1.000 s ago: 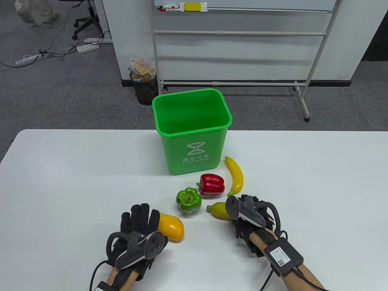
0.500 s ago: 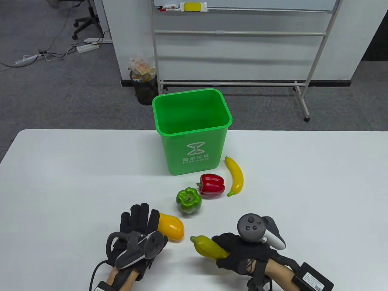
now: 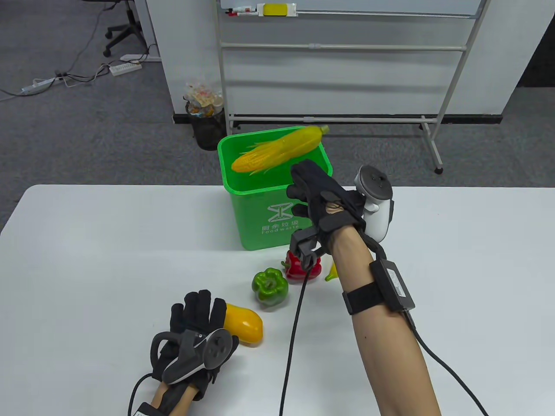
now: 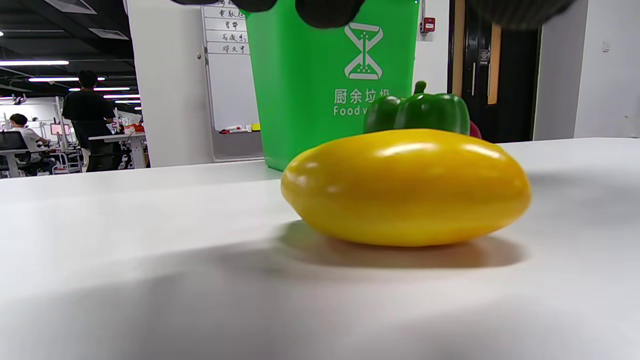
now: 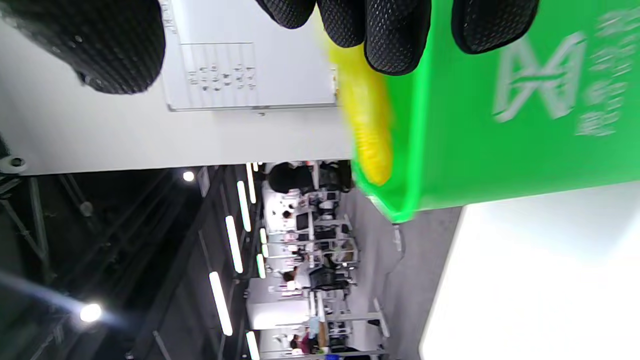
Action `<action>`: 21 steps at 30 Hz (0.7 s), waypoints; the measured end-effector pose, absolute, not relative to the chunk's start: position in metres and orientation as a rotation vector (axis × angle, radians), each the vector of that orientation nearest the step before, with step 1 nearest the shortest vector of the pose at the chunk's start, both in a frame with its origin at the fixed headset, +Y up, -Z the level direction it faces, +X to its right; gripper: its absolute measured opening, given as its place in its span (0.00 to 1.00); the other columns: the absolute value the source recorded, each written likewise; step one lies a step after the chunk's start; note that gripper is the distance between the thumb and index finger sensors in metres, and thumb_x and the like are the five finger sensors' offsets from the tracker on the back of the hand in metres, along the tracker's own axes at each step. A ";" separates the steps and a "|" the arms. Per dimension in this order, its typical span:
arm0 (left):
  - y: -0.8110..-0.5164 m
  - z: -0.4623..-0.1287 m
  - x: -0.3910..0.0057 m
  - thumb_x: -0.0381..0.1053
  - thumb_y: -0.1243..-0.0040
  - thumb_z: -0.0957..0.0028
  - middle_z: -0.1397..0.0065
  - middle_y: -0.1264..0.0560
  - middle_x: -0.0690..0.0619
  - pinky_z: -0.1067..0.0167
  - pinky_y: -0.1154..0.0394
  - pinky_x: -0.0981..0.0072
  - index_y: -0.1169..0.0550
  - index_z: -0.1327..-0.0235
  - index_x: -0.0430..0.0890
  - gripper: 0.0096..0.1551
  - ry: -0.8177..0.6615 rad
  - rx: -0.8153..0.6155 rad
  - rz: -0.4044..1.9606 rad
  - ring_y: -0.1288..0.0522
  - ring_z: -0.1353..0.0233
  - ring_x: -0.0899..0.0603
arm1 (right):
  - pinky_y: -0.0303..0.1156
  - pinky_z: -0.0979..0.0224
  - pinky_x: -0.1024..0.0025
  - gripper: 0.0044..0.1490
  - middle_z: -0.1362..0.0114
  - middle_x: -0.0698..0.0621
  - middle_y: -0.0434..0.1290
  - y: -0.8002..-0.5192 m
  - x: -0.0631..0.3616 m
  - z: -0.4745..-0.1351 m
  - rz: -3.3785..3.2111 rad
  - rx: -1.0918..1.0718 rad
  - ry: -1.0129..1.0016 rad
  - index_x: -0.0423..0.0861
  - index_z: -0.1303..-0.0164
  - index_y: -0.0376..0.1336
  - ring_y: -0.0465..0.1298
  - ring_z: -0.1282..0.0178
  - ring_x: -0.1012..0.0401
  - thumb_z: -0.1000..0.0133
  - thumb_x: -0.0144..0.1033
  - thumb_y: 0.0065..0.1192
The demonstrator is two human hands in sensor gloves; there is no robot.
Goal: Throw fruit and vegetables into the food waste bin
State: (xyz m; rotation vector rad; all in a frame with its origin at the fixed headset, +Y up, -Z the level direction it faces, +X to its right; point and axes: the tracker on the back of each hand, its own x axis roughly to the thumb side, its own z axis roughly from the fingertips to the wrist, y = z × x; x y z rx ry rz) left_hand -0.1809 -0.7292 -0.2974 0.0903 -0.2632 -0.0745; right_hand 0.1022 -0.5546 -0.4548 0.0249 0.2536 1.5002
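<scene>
A yellow corn cob [image 3: 277, 151] is in the air over the mouth of the green food waste bin [image 3: 277, 216], blurred; it also shows in the right wrist view [image 5: 370, 130] beside the bin [image 5: 500, 150]. My right hand [image 3: 305, 184] is raised at the bin's front right rim, fingers spread, holding nothing. My left hand [image 3: 197, 312] lies flat on the table beside a yellow oval fruit [image 3: 246, 324], which fills the left wrist view [image 4: 405, 187]. A green pepper [image 3: 269, 287] and a red pepper [image 3: 295, 271] lie in front of the bin.
My right forearm hides most of a banana; only its tip [image 3: 331, 274] shows. The white table [image 3: 86, 260] stretches wide to both sides. A whiteboard stand [image 3: 347, 117] and a small trash basket [image 3: 207, 125] stand on the floor behind.
My right hand lifted the corn from the table, drew it back, then swung up to the bin and let it go; the corn now flies over the bin. The left hand stayed still.
</scene>
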 end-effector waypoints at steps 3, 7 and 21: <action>-0.730 -0.297 -0.182 0.71 0.53 0.58 0.18 0.55 0.32 0.30 0.50 0.23 0.45 0.24 0.43 0.53 -0.256 0.083 -0.077 0.51 0.20 0.22 | 0.56 0.25 0.31 0.60 0.18 0.36 0.45 -0.590 0.123 -0.453 1.464 0.013 0.318 0.38 0.19 0.40 0.59 0.20 0.37 0.47 0.61 0.58; -0.728 -0.296 -0.179 0.70 0.53 0.58 0.18 0.55 0.32 0.30 0.50 0.23 0.45 0.24 0.43 0.52 -0.261 0.090 -0.066 0.52 0.20 0.22 | 0.56 0.25 0.32 0.57 0.17 0.37 0.45 -0.611 0.148 -0.449 1.396 0.006 0.307 0.40 0.19 0.40 0.59 0.20 0.37 0.47 0.60 0.57; -0.731 -0.298 -0.180 0.70 0.53 0.58 0.18 0.55 0.32 0.30 0.50 0.23 0.45 0.24 0.43 0.52 -0.251 0.076 -0.083 0.51 0.20 0.22 | 0.46 0.19 0.27 0.50 0.13 0.45 0.45 -0.547 0.179 -0.327 1.992 0.778 -0.303 0.49 0.18 0.47 0.52 0.11 0.41 0.49 0.53 0.60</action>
